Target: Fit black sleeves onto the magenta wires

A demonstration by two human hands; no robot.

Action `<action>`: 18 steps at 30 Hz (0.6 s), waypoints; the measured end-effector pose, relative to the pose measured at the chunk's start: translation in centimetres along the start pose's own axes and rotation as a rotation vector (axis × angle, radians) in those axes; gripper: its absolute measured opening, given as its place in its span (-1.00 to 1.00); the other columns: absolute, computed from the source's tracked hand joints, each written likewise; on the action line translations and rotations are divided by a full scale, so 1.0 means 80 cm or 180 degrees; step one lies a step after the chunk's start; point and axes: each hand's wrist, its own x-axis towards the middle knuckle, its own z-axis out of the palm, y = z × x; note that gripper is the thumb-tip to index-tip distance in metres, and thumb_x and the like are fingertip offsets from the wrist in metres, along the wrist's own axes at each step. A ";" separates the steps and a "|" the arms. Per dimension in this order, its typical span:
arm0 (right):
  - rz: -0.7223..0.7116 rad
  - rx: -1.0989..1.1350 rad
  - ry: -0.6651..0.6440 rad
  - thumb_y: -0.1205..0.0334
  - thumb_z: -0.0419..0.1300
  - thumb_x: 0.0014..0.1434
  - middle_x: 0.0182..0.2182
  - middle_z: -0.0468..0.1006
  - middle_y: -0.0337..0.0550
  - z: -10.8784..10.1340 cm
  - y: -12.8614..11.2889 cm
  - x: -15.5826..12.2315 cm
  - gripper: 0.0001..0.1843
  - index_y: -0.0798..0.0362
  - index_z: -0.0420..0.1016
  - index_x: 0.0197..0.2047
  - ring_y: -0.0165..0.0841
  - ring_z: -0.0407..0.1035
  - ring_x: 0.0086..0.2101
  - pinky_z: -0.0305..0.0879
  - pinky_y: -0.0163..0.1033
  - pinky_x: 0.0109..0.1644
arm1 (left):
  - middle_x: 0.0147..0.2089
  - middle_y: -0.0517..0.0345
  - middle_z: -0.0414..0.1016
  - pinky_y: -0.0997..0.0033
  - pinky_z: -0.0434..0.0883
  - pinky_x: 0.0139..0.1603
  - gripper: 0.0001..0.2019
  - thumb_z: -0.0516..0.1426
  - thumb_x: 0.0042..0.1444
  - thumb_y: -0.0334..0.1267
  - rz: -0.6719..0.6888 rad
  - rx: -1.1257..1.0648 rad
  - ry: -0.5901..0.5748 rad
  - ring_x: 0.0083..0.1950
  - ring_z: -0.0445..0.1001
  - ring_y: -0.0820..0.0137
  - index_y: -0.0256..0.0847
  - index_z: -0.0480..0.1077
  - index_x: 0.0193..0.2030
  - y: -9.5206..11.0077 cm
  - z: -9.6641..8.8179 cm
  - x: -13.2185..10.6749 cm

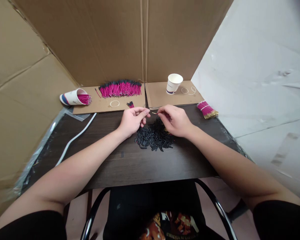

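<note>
My left hand (133, 119) is closed in a pinch, with thin pink wires held between its fingers. My right hand (173, 120) is also pinched, gripping a thin wire with a gold tip (154, 113) that points toward the left hand. Both hands hover just above the far side of a pile of short black tubes (153, 137) on the dark table (130, 163). The fingertips of the two hands nearly meet.
A big row of pink wires (120, 88) lies on cardboard (100, 104) behind. A tipped paper cup (73, 97) holds more wires at left. An upright cup (174, 83) and rubber bands (188, 90) stand at right, with a tied pink bundle (206, 110). A white cable (75, 137) crosses the left.
</note>
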 end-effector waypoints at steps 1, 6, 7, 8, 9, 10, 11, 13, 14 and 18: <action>-0.0036 0.0022 0.0020 0.17 0.08 0.58 -0.18 0.63 -0.02 0.002 0.000 0.000 -0.78 0.03 0.53 -0.02 -0.23 0.42 -0.25 0.32 -0.10 -0.09 | -0.19 -0.05 0.72 0.38 0.42 -0.51 -0.80 0.38 0.31 -0.13 0.0010 -0.0054 -0.0044 -0.45 0.45 0.48 -0.23 0.65 -0.10 0.001 0.000 0.000; 0.0058 0.0029 0.0026 0.18 0.07 0.59 -0.19 0.61 -0.03 0.007 -0.003 0.001 -0.78 0.02 0.52 -0.03 -0.23 0.39 -0.26 0.31 -0.08 -0.11 | -0.18 -0.06 0.74 0.38 0.51 -0.42 -0.79 0.37 0.29 -0.21 0.0100 0.0011 -0.0265 -0.39 0.53 0.44 -0.25 0.68 -0.01 0.000 -0.001 -0.002; 0.0073 0.0028 0.0029 0.19 0.07 0.58 -0.19 0.61 -0.03 0.007 -0.003 0.001 -0.79 0.02 0.52 -0.04 -0.23 0.39 -0.26 0.31 -0.08 -0.10 | -0.16 -0.07 0.75 0.38 0.51 -0.41 -0.79 0.36 0.30 -0.21 0.0114 0.0027 -0.0283 -0.39 0.53 0.44 -0.25 0.68 0.00 -0.001 -0.002 -0.002; 0.0081 0.0027 0.0043 0.19 0.07 0.58 -0.18 0.61 -0.03 0.007 -0.002 0.001 -0.79 0.02 0.52 -0.04 -0.22 0.39 -0.25 0.31 -0.09 -0.10 | -0.15 -0.07 0.75 0.39 0.51 -0.41 -0.79 0.36 0.30 -0.22 0.0123 0.0030 -0.0293 -0.38 0.54 0.45 -0.25 0.68 0.00 -0.001 -0.002 -0.002; 0.0086 0.0025 0.0065 0.19 0.07 0.58 -0.18 0.61 -0.03 0.007 -0.002 0.001 -0.79 0.02 0.52 -0.03 -0.22 0.39 -0.24 0.31 -0.09 -0.09 | -0.13 -0.08 0.76 0.39 0.51 -0.41 -0.80 0.36 0.30 -0.22 0.0127 0.0026 -0.0302 -0.38 0.53 0.46 -0.25 0.67 0.00 -0.002 -0.002 -0.002; 0.0086 0.0020 0.0084 0.19 0.07 0.59 -0.17 0.61 -0.02 0.007 -0.001 0.000 -0.79 0.02 0.52 -0.03 -0.22 0.40 -0.24 0.31 -0.09 -0.09 | -0.11 -0.09 0.76 0.40 0.50 -0.42 -0.81 0.36 0.30 -0.23 0.0128 0.0016 -0.0308 -0.39 0.53 0.46 -0.26 0.67 0.00 -0.002 -0.002 -0.001; 0.0081 0.0012 0.0100 0.19 0.07 0.59 -0.17 0.61 -0.02 0.007 0.000 0.000 -0.79 0.02 0.52 -0.03 -0.22 0.40 -0.23 0.31 -0.09 -0.08 | -0.11 -0.09 0.76 0.41 0.50 -0.42 -0.81 0.36 0.30 -0.24 0.0128 0.0002 -0.0316 -0.40 0.52 0.47 -0.26 0.67 -0.01 -0.003 -0.002 -0.001; 0.0055 -0.0014 0.0117 0.20 0.07 0.59 -0.16 0.61 -0.02 0.007 0.001 -0.001 -0.79 0.03 0.52 -0.02 -0.22 0.41 -0.23 0.31 -0.10 -0.08 | -0.12 -0.08 0.76 0.42 0.48 -0.44 -0.82 0.36 0.30 -0.26 0.0133 -0.0036 -0.0342 -0.41 0.51 0.48 -0.26 0.67 -0.02 -0.002 -0.002 -0.001; 0.0032 -0.0024 0.0120 0.20 0.07 0.59 -0.17 0.61 -0.02 0.007 0.002 -0.001 -0.80 0.03 0.52 -0.03 -0.22 0.41 -0.23 0.31 -0.10 -0.08 | -0.13 -0.07 0.76 0.43 0.47 -0.45 -0.83 0.36 0.29 -0.27 0.0139 -0.0058 -0.0354 -0.42 0.50 0.49 -0.26 0.66 -0.02 -0.002 -0.002 -0.001; -0.0130 -0.0030 0.0210 0.26 0.12 0.56 -0.22 0.59 -0.07 0.009 0.005 0.000 -0.85 0.02 0.51 -0.06 -0.23 0.40 -0.27 0.31 -0.11 -0.13 | -0.15 -0.06 0.75 0.46 0.46 -0.46 -0.82 0.37 0.28 -0.27 0.0156 -0.0126 -0.0389 -0.43 0.50 0.50 -0.28 0.66 -0.03 0.000 -0.001 -0.002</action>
